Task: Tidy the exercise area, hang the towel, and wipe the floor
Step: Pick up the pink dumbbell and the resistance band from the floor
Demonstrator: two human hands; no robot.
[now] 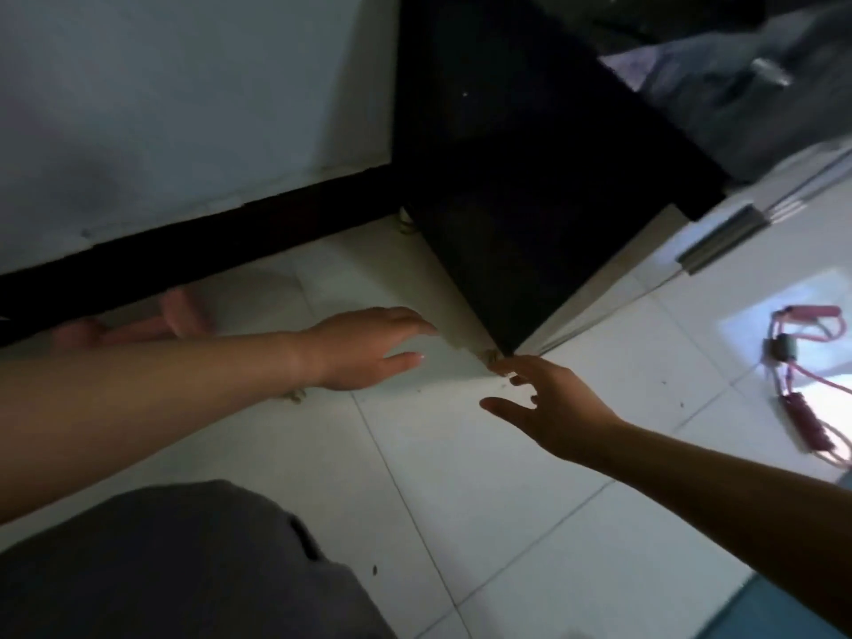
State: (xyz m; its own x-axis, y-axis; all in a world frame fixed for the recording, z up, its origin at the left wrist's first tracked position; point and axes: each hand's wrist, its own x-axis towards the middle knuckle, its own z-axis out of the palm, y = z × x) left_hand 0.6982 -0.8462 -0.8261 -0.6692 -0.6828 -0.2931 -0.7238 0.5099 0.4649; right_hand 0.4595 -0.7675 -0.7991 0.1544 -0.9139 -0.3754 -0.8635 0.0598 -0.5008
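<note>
A pale cloth point(442, 368) with fringed corners lies flat on the white tiled floor point(484, 477), beside the foot of a black cabinet point(507, 223). My left hand point(364, 348) rests flat on the cloth with straight fingers. My right hand point(539, 403) hovers with spread fingers, its fingertips at the cloth's fringed right corner point(491, 358). Whether they touch the fringe is unclear. Against the wall at the left sits a pink dumbbell point(177, 313). A pink resistance band point(804, 375) is on the sunlit tiles at the right.
A white wall point(184, 108) with a black skirting runs along the back. A sliding door rail point(719, 237) crosses the floor at the right. My grey-trousered knee point(175, 569) fills the lower left. A blue mat edge point(779, 611) shows at the lower right.
</note>
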